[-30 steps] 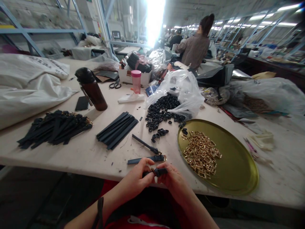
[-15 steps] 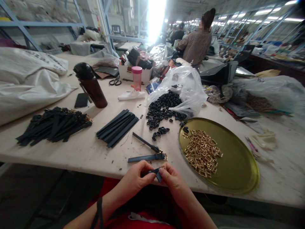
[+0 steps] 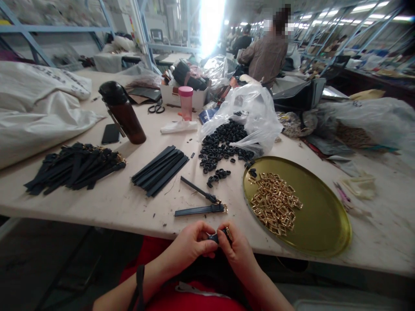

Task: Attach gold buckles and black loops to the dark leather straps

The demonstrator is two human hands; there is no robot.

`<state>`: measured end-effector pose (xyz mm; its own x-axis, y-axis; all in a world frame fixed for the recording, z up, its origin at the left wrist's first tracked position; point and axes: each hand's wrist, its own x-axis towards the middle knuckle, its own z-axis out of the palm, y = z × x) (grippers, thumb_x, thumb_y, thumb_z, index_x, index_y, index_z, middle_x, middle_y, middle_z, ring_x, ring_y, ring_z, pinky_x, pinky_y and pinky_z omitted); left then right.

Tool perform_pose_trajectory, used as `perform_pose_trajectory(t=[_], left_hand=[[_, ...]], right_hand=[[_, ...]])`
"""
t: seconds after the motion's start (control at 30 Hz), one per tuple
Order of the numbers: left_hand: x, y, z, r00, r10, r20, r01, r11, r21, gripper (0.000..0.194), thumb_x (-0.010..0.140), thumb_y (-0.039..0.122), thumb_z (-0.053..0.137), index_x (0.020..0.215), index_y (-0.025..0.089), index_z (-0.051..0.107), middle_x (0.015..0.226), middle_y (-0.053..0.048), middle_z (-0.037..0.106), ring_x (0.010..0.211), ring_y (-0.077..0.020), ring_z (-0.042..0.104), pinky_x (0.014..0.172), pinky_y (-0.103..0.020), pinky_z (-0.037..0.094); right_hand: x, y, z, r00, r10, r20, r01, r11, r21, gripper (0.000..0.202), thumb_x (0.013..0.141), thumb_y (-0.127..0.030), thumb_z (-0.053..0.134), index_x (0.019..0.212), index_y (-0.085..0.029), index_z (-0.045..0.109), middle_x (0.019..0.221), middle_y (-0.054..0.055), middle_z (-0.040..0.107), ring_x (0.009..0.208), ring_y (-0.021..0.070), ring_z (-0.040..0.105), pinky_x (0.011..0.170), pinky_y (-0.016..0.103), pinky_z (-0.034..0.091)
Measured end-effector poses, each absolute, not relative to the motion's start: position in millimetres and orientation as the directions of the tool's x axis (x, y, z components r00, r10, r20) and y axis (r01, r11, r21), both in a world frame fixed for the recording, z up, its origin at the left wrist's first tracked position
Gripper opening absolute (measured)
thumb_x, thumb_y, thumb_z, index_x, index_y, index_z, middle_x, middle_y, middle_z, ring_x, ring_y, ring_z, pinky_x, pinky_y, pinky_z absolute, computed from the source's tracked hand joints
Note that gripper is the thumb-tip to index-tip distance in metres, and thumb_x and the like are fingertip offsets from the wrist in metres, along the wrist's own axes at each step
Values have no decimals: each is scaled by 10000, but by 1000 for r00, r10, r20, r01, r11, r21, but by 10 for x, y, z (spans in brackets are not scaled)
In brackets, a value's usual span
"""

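1. Shifted rightward since the earlier frame: a gold metal buckle (image 3: 228, 233), now against the right hand (image 3: 237, 246).
2. The left hand (image 3: 191, 242) and right hand both pinch a narrow black strap (image 3: 213, 238), lying crosswise between them at the near edge of the pale counter (image 3: 113, 205), equally close to each grip.
3. Rounded gold-toned metal tray (image 3: 324, 216) holds rectangular gold buckles (image 3: 275, 203) and some black loops (image 3: 252, 172); a clear plastic bag (image 3: 261, 110) spills more.

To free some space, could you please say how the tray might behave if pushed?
Being wide and flat, the tray would probably slide rather than tip. Its loosely piled gold buckles would likely shift.
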<state>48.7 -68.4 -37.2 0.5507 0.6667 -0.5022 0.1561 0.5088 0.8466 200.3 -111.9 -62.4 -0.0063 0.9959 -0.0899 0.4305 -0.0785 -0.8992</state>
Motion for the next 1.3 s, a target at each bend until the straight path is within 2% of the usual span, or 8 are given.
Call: perform_pose_trajectory(t=[0.2,0.37,0.53,0.7,0.87,0.97,1.17,1.3], left_hand=[[473,-727,-374,533,686,-495,262,422,868,244,687,205,599,910,135,532,602,41,579,560,-120,576,547,-224,427],[393,-713,-256,629,674,-388,328,222,918,461,712,115,506,1165,186,457,828,-2,656,740,-147,599,657,-244,436],[415,-720,-346,589,695,-412,297,288,910,464,705,139,535,1160,154,447,704,11,631,673,-147,590,626,-244,424],[424,-713,-419,585,652,-482,314,365,876,563,661,143,586,1197,149,415,673,23,623,640,-139,588,572,-223,412],[360,-665,-356,649,472,-597,434,414,800,128,728,240,512,782,133,558,607,8,617,534,-114,575,501,-203,408],[347,-664,-343,653,458,-603,440,418,795,154,753,267,477,677,145,531,617,6,621,518,-99,571,507,-196,421],[351,-655,-349,653,487,-580,454,362,814,183,771,313,467,765,151,552,699,-4,639,559,-109,589,511,-195,423],[354,-609,-290,663,484,-571,500,280,819,200,765,330,472,726,154,558,654,9,612,535,-110,563,493,-193,406]], right_hand=[[1870,-1186,-701,79,992,-95,333,-116,-936,216,885,-381,357,784,-211,444,610,-26,472,578,143,467,544,252,340],[1839,-1141,-717,114,987,-114,358,-148,-922,212,875,-388,374,802,-208,457,607,-23,480,561,149,474,532,258,334],[1849,-1130,-699,141,984,-106,367,-152,-918,230,884,-390,338,786,-210,442,615,-19,486,568,150,475,541,259,340],[1899,-1192,-706,29,994,-105,352,-109,-930,210,891,-365,341,790,-211,440,621,-23,487,586,147,478,550,253,342],[1907,-1219,-724,7,995,-98,364,-94,-927,182,888,-337,361,780,-213,441,619,-29,473,574,141,467,545,254,325],[1918,-1218,-715,-2,996,-91,373,-83,-924,178,885,-336,367,784,-214,447,599,-34,461,560,140,455,538,255,319],[1976,-1269,-705,-138,988,-64,372,-8,-928,177,886,-324,374,779,-211,458,644,-23,482,588,134,454,545,249,323],[1956,-1284,-741,-53,996,-67,362,-44,-931,187,896,-342,348,807,-212,450,628,-25,470,570,138,448,539,255,319]])
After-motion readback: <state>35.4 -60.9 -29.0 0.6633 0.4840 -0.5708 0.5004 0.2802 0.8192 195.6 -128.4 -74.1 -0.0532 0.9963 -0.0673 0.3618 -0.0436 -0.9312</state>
